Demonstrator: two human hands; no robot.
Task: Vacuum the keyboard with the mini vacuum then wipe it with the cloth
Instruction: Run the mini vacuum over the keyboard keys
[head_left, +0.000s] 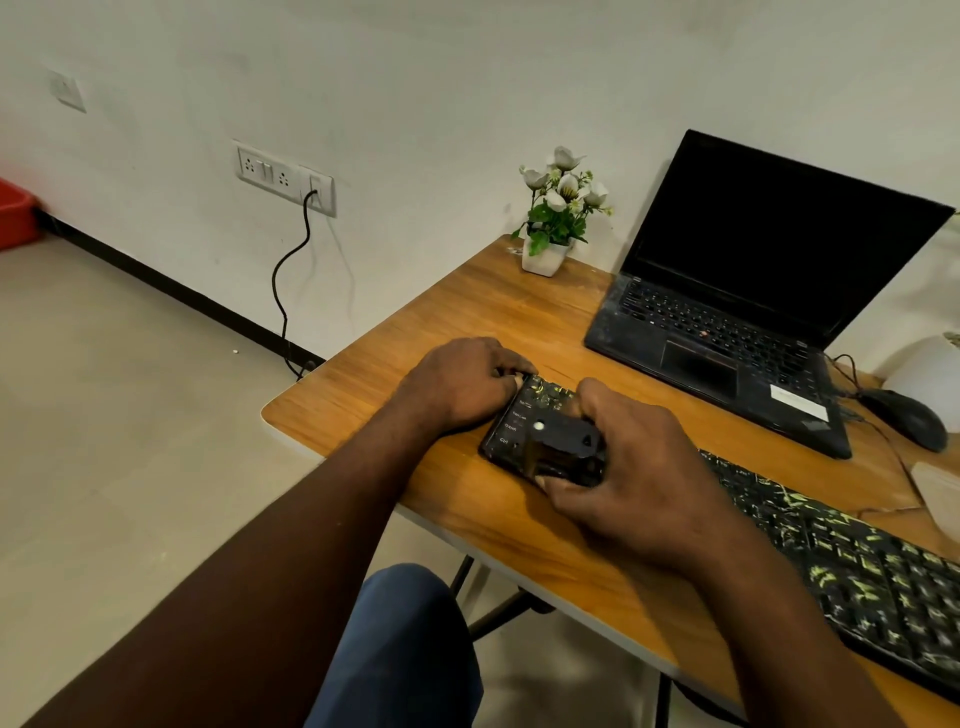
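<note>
Under the right hand (623, 467) — the mini vacuum (563, 441), gripped by its sides: small, rigid, probably light. The left hand (462, 384), fingers curled, steadies the keyboard (857, 561) end.

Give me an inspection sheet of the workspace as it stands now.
Surface: wooden table, wood-grain top.
Job's things: keyboard lies along the near edge, flecked with yellow-green bits; mini vacuum sits on its left end; cloth not identified.
Clutter: open laptop, screen dark; potted flowers; mouse; pale item at right edge, unclear.
Grips: left hand holds the keyboard's far left corner; right hand grips the mini vacuum.
Cables: black cable hangs down from the wall socket; mouse cable runs beside the laptop.
Surroundings: white wall, pale floor, red object far left.
</note>
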